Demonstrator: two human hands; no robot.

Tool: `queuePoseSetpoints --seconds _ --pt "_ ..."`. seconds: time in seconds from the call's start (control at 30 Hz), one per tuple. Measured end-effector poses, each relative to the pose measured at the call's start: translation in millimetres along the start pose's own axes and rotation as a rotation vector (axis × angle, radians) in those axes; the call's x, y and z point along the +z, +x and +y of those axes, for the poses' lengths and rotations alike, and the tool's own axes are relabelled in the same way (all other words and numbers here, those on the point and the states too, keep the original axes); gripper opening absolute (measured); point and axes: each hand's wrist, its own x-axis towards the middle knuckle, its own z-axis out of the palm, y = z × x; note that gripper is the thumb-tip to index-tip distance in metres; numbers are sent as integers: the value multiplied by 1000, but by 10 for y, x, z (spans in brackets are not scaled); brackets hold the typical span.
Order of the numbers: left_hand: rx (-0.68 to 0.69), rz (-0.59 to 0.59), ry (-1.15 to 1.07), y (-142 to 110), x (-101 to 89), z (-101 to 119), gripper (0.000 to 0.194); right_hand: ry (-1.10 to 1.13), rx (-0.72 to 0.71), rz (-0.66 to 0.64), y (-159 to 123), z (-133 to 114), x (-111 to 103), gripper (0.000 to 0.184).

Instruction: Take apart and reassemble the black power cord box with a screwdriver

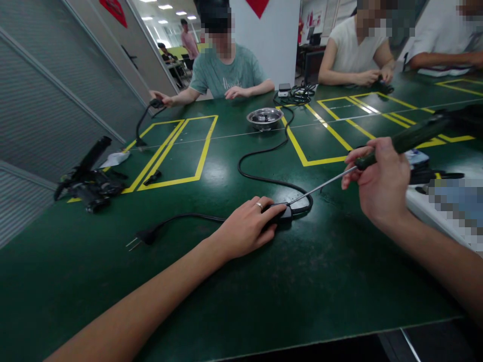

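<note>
My left hand [249,226], with a ring on one finger, holds a small black power adapter [287,213] down on the green table. Much of the adapter is hidden under the fingers. From its left side a cord runs to a two-pin plug [146,236]; a black cable [260,177] leaves the other side and curves away across the table. Above the table on the right, my right hand [385,181] is closed around a screwdriver [405,137] with a thick dark handle. Its long thin shaft slants down left, the tip at the adapter's top by my left fingertips.
A metal bowl [264,116] with small parts stands farther back. Black devices [94,183] lie piled at left, and coiled cables [298,93] behind. Yellow tape [199,163] marks the green table [211,311]. At right is a white-edged tray [433,216]. Co-workers sit opposite.
</note>
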Motion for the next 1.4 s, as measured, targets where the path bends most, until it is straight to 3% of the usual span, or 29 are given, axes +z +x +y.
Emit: queuePoseSetpoints --seconds 0.13,0.3,0.53,0.7,0.93,1.13,1.4 --pt "-4 -5 12 11 -7 5 50 72 43 -61 6 -7 -14 17" --pt "-3 -4 32 22 -14 24 50 26 -3 23 6 22 17 14" --pt "9 16 41 29 41 17 49 4 -248 150 27 -84 35 15" --pt "-36 57 26 -74 46 -54 54 -162 -379 229 55 -126 0 11" --pt "-58 39 -30 -243 -48 -291 54 -303 -456 133 -34 -88 18 18" --pt "-31 40 -40 -232 -47 -308 50 -306 -460 49 -56 -41 25 22" --pt "-53 66 -53 -216 12 -309 50 -232 -444 148 -64 -136 65 17"
